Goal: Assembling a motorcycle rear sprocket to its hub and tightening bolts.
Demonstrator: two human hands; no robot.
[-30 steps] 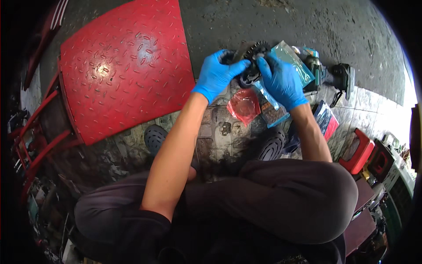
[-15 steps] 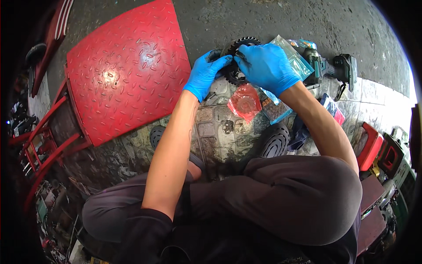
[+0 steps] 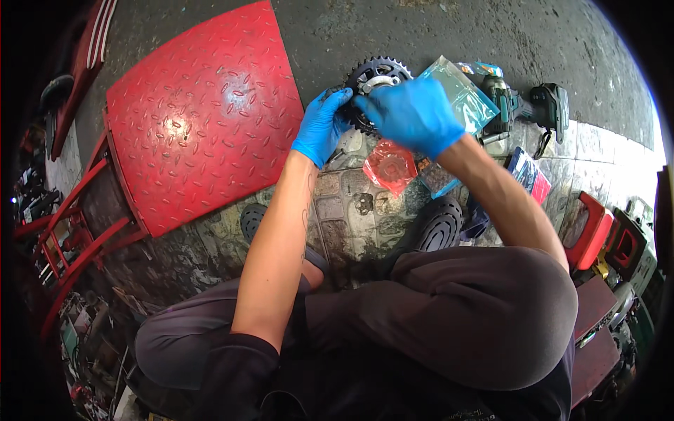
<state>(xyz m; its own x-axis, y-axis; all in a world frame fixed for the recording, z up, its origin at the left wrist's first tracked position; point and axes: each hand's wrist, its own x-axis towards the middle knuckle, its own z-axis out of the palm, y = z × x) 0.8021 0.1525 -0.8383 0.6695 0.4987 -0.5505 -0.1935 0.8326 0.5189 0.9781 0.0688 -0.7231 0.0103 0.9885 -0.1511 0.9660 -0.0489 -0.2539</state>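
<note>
- The floor is seen as dark, rough concrete at the top and is paved with worn, stained blocks lower down.
- A red metal platform, its top patterned with raised marks, is set on the floor to the left.
- The right hand, covered by a blue glove, is placed over the right side of the toothed wheel; its fingers are bent but blurred, so whether anything is gripped cannot be told.
- A green and black power tool is laid on the floor at the right, near the bag.
- A clear, green-tinted bag is partly covered by the right hand.
- The left hand, also gloved in blue, is closed narrowly, and the wheel's left edge is held by it.
- The black toothed wheel is positioned between the hands, its pale metal ring turned upward.
- A red see-through packet is laid on the blocks below the wheel.
- A blue-edged packet is placed just beside it.
</note>
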